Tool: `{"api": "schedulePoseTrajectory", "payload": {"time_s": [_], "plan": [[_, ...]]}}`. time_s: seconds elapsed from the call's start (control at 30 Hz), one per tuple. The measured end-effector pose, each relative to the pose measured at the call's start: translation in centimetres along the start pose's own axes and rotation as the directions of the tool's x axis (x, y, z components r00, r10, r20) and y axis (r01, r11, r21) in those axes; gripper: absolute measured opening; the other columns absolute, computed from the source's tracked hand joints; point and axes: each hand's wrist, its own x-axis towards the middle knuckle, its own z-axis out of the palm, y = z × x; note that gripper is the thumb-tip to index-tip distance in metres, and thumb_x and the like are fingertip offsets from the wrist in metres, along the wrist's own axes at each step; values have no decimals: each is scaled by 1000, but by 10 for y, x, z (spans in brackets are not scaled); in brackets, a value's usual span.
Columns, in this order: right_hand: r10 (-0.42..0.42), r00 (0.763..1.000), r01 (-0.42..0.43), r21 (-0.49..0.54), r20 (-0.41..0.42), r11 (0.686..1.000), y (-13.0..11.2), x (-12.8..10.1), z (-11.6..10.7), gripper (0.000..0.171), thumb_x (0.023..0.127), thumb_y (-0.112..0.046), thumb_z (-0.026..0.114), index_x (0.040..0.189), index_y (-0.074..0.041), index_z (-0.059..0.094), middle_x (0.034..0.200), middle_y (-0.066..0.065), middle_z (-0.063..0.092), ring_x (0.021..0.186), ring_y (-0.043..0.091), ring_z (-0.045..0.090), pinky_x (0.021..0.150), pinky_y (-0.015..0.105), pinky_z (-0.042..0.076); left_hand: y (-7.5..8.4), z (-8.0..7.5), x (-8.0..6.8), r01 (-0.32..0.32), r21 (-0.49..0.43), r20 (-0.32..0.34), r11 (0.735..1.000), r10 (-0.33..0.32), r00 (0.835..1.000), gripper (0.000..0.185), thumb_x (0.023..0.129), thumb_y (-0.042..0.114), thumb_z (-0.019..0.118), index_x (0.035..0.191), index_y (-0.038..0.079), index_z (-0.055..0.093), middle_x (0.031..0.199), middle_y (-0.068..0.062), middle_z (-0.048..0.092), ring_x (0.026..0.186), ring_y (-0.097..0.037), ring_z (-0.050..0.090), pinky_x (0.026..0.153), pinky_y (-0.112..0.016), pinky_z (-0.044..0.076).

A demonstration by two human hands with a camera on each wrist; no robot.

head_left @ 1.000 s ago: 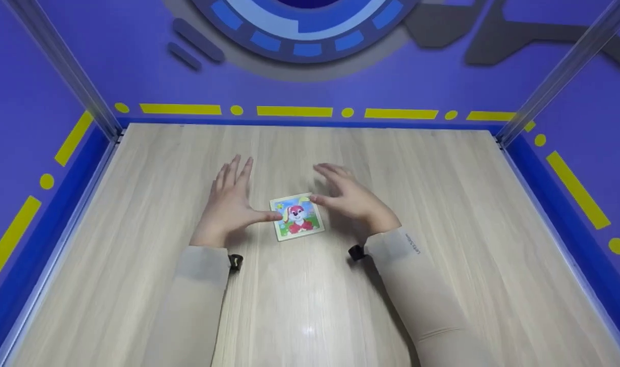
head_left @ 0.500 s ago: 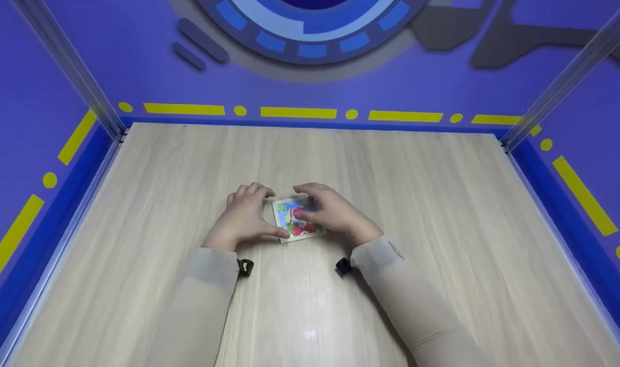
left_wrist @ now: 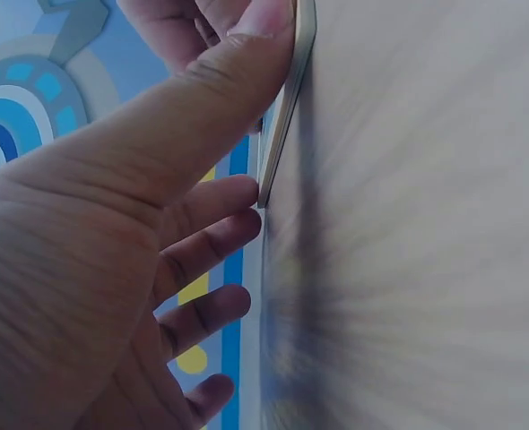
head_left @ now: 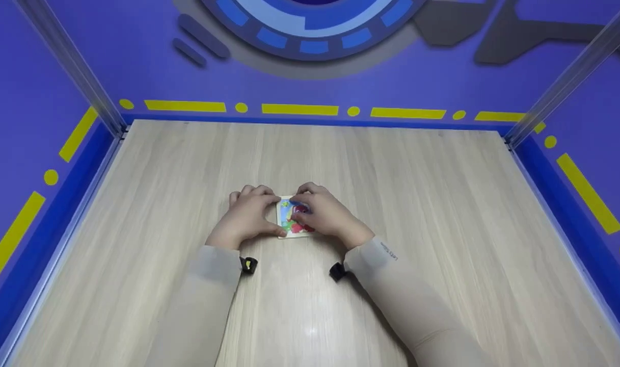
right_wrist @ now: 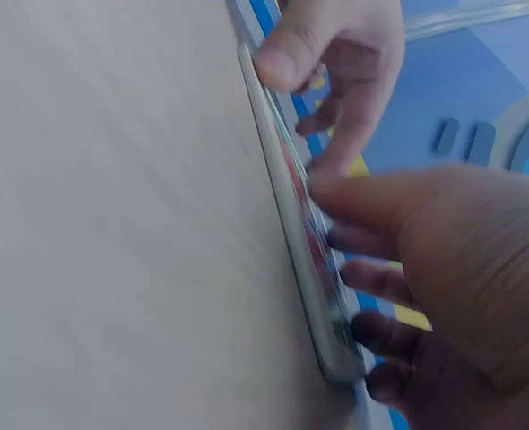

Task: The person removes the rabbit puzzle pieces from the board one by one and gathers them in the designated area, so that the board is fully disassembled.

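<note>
Head view, centre of frame: left hand [head_left: 246, 216] and right hand [head_left: 326, 214] close in on a small square picture tile [head_left: 291, 223] lying flat on the wooden table [head_left: 442, 204]. Left thumb [left_wrist: 220, 98] presses the tile's near edge, the other left fingers curl round its left side. Right fingers [right_wrist: 354, 202] curl over the tile face and right edge, covering most of the picture. Both hands grip the tile; it does not look lifted, since the wrist views show its underside against the table.

Judgement: a two-sided pinch at the edges suits a thin flat piece that offers no purchase from above.

Outward: beige sleeves [head_left: 416, 316] cover both forearms, and black wrist-camera mounts [head_left: 338, 271] sit at the cuffs. Small dark writing on the right cuff is too small to read. Purple walls [head_left: 136, 61] with yellow dashes surround the table.
</note>
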Motion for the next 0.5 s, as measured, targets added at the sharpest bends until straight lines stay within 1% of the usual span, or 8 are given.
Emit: {"api": "schedulePoseTrajectory", "payload": {"time_s": [0.13,0.27,0.37,0.5], "plan": [[52,999,-52,6,15,999,-7,4,0,45,107,-29,81,146,-8,74,154,15,61,137,36,66,123,52,56,2,-1,-1,-7,3,4,1000,7,1000,92,77,53,103,153,10,72,159,-4,64,148,-35,49,125,-61,31],[108,992,-110,29,70,993,-17,10,-4,46,106,-20,80,147,-2,71,154,19,58,130,35,68,120,50,59,4,-2,-1,-3,2,18,1000,3,1000,92,79,52,102,154,9,70,161,-4,63,149,-35,47,126,-62,31],[156,981,-162,39,115,986,-23,15,-6,46,106,-15,79,148,-1,69,156,19,56,129,34,67,119,48,59,4,-1,-2,-1,4,19,1000,1,1000,92,80,52,101,155,9,70,162,-4,62,150,-36,47,127,-62,30],[208,965,-218,50,160,975,-27,21,-8,46,105,-13,79,148,-3,68,158,19,54,132,33,64,119,48,58,4,1,-2,6,-1,12,1000,-6,1000,92,79,51,102,155,9,70,162,-4,62,150,-36,47,127,-63,30]]}}
